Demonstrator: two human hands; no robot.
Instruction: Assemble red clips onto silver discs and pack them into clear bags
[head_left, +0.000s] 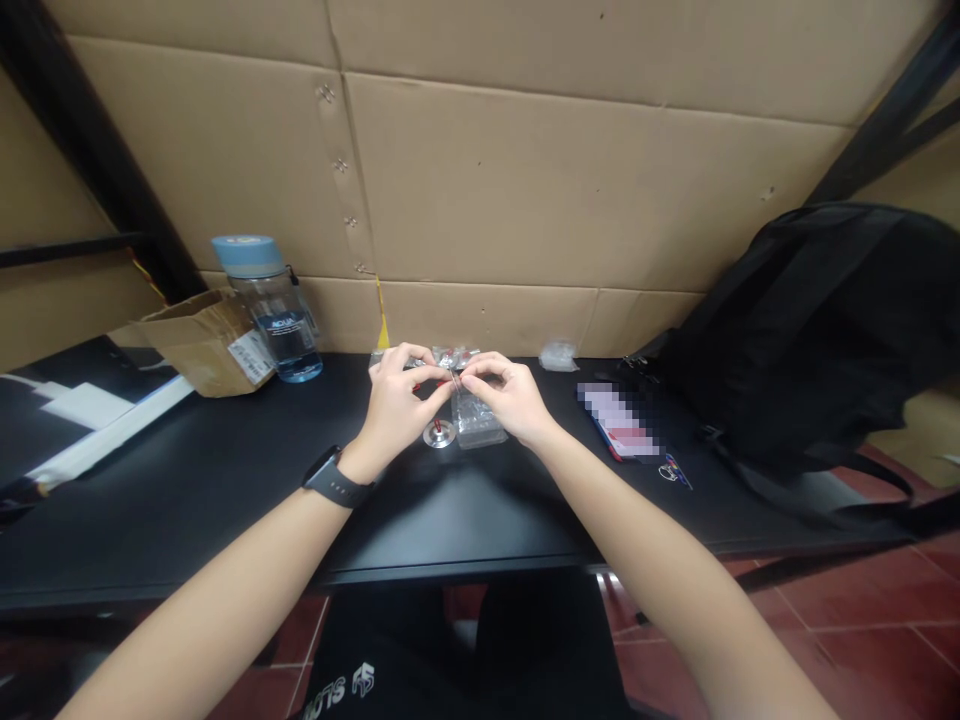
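Over the middle of the black table, my left hand (409, 395) and my right hand (506, 395) meet fingertip to fingertip. Both are closed in a pinch around something small and thin, too small to name. A round silver metal disc (433, 438) with a red piece at its centre lies just below the fingers of my left hand. Clear plastic packaging (480, 437) sits under my right hand. Behind my fingers are more clear packets (455, 355) with red bits, partly hidden. My left wrist wears a black watch (337, 478).
To the left stand a water bottle (281, 320) with a blue lid, an open cardboard box (199, 345) and a white power strip (112, 435). On the right lie a phone (619, 420), keys (673, 472) and a black backpack (810, 340). A cardboard wall (525, 200) closes the back.
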